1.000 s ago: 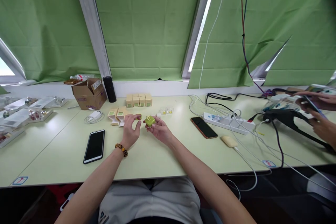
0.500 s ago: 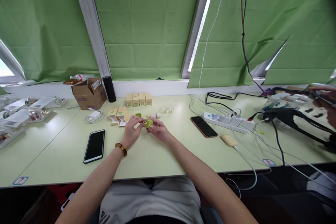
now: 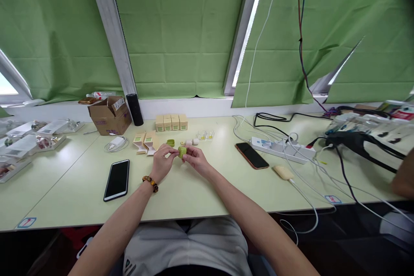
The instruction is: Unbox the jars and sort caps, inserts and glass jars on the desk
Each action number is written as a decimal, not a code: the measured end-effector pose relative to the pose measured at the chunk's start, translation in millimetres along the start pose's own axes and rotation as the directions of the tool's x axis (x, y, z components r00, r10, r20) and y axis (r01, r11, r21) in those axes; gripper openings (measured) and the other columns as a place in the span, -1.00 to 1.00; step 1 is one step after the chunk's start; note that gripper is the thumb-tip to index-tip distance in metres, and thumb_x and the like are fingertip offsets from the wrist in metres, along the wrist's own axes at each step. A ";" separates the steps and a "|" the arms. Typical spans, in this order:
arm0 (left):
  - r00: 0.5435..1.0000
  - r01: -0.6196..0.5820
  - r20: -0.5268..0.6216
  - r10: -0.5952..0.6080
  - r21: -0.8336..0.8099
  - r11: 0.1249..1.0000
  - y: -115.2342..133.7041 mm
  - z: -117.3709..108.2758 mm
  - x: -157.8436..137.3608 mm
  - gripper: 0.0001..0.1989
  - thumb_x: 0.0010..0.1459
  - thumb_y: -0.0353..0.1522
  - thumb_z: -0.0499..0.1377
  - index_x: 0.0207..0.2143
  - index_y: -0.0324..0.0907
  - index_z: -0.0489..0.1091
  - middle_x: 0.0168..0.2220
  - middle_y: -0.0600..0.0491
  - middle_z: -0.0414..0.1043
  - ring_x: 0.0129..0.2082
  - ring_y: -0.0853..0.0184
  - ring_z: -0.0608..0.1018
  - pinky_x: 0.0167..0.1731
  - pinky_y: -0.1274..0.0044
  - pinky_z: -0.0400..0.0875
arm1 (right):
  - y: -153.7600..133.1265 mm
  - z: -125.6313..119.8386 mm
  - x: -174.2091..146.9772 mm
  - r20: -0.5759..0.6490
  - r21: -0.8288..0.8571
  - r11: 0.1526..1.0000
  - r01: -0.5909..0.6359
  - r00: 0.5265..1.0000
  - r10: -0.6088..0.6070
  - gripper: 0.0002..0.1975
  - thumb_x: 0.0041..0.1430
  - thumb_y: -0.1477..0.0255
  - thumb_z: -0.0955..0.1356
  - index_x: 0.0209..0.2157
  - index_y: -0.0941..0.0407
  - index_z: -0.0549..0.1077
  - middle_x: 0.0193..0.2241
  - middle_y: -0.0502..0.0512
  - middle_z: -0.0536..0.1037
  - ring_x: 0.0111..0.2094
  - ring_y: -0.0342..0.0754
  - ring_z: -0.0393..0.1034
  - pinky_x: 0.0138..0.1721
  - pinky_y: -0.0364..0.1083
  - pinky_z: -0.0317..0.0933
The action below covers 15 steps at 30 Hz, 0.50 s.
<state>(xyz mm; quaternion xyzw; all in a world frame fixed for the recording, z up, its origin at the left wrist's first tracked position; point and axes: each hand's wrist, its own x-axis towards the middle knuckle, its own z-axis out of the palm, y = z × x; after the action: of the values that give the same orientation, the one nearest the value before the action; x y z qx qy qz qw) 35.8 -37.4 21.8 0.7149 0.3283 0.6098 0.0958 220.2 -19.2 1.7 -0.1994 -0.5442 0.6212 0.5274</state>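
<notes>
Between my two hands is a small, rounded green container (image 3: 182,151), too small to name exactly. The fingertips of my left hand (image 3: 163,160) pinch its left side. My right hand (image 3: 195,158) grips it from the right, just above the table. Behind it lie a green open lid-like piece (image 3: 170,142) and small pale pink and white cylinders (image 3: 192,142). A clear tray (image 3: 205,135) with yellow bits is a little farther right. Two opened kraft boxes (image 3: 150,142) stand beyond my left hand, and a row of several closed small boxes (image 3: 171,123) stands behind them.
A phone (image 3: 117,180) lies at left, another phone (image 3: 251,155) at right. A power strip (image 3: 281,150), cables and a beige mouse-shaped device (image 3: 282,172) are on the right. A cardboard box (image 3: 110,115) and a black cylinder (image 3: 134,110) stand at the back. Another person's arm (image 3: 403,177) shows far right.
The green container has turned slightly between my fingers; my hands stay in nearly the same place. At far right, the other person's hand and the object it held have moved out of sight.
</notes>
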 end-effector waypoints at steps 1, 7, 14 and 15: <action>1.000 -0.003 0.004 0.003 -0.003 1.000 0.3 0.3 0.1 -0.93 0.23 -0.35 0.34 -0.36 -0.09 0.59 -0.42 0.05 0.53 -0.33 0.29 0.54 -0.27 0.40 0.49 | 0.4 -0.3 0.2 -0.001 -0.016 1.000 0.005 1.000 -0.005 -0.57 -0.03 0.27 0.61 -0.12 0.08 0.60 -0.25 0.09 0.58 -0.30 -0.04 0.41 -0.30 -0.06 0.32; 0.994 0.096 0.050 -0.094 -0.033 0.995 3.8 -1.9 1.3 -0.84 0.21 -0.36 0.33 -0.13 -0.08 0.59 -0.22 -0.04 0.55 -0.14 0.20 0.55 -0.21 0.36 0.56 | -4.5 4.6 -0.1 -0.061 -0.100 0.994 0.045 0.997 -0.051 -0.48 -0.06 0.28 0.61 -0.04 0.04 0.54 -0.20 0.10 0.59 -0.20 0.02 0.46 -0.23 -0.02 0.40; 0.983 0.035 0.173 -0.054 0.112 0.993 6.0 -7.2 2.2 -0.46 0.19 -0.35 0.35 0.21 -0.02 0.37 0.10 -0.11 0.47 0.14 0.07 0.44 0.08 0.17 0.48 | -11.2 9.7 -7.8 -0.111 -0.637 0.745 0.200 0.932 -0.345 -0.56 0.11 0.48 0.45 0.05 0.00 0.50 -0.01 0.16 0.44 -0.09 0.03 0.45 -0.08 0.05 0.45; 0.978 -0.017 0.207 -0.013 0.140 0.990 6.0 -7.1 2.1 -0.47 0.20 -0.35 0.35 0.21 -0.02 0.36 0.11 -0.11 0.46 0.15 0.07 0.42 0.12 0.13 0.45 | -11.4 9.8 -9.5 -0.065 -0.715 0.659 0.232 0.917 -0.393 -0.55 0.13 0.51 0.42 0.08 0.01 0.48 0.01 0.18 0.41 -0.07 0.05 0.43 -0.09 0.05 0.46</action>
<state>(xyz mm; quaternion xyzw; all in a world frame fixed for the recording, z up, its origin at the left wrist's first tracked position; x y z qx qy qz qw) 31.3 -42.6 28.4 0.7799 0.3580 0.5074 0.0780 220.6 -33.7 11.9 -0.3508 -0.7030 0.2453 0.5679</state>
